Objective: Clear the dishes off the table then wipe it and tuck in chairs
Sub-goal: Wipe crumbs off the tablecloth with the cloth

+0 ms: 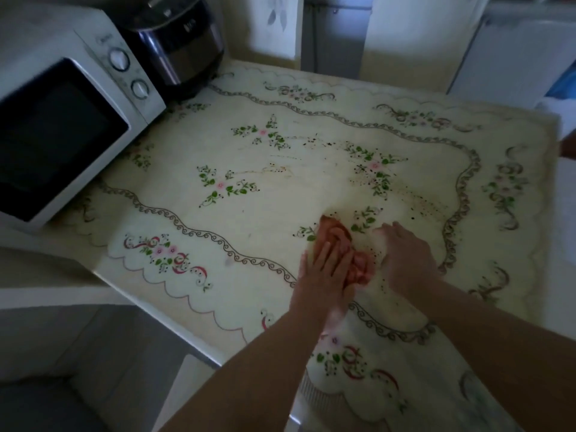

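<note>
Grip spread flat, the left hand (324, 263) is pressing a crumpled orange cloth (335, 235) onto the floral-clothed table (280, 198), right hand (405, 257) resting loose-fingered beside it. Wiping is proceeding, and the dark crumbs (314, 140) beyond are likely awaiting the next sweep.

Under your left hand (324, 269) the orange-pink rag (335, 235) is soft, crumpled cloth. The cover (280, 188) spread to the counter's edges looks smooth and faintly shiny, flecked with dry dark specks. At the far left corner, the microwave (78, 35) has a glossy white casing and dark glass door; the cooker (184, 48) shows black gloss and a brushed metal band
</note>
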Motion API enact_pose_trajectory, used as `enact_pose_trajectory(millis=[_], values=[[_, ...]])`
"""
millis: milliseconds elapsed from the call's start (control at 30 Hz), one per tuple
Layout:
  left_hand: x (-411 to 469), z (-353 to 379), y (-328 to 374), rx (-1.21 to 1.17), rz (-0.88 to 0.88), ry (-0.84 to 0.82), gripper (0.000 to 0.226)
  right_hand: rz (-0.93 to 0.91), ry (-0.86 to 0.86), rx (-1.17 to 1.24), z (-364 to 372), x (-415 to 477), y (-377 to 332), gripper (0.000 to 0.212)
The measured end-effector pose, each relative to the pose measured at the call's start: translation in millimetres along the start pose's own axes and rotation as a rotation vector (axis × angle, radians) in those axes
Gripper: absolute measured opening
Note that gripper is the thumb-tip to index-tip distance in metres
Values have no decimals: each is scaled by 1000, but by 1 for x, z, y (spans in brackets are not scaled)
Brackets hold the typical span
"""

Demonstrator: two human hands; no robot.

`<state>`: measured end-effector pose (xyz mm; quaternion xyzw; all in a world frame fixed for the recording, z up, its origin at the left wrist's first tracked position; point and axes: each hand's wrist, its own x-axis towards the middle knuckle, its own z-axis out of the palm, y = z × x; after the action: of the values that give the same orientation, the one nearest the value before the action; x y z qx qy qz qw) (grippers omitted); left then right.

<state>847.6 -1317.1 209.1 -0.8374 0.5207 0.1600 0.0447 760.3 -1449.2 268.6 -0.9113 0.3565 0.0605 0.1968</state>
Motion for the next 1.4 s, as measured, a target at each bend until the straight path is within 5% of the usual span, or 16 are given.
enact_pose_trajectory(millis=[433,767,1100,1400], values=[[-36,1,-147,-90,-607,67,69,0,-49,2,15,14,-35,49],[87,-46,-300,-135,-734,141,79,106,5,57,37,130,-121,53],[213,-82,-279,40,-290,157,73,267,135,113,35,138,-86,55],[194,-72,-179,100,101,99,70,389,167,68,23,102,-53,57]])
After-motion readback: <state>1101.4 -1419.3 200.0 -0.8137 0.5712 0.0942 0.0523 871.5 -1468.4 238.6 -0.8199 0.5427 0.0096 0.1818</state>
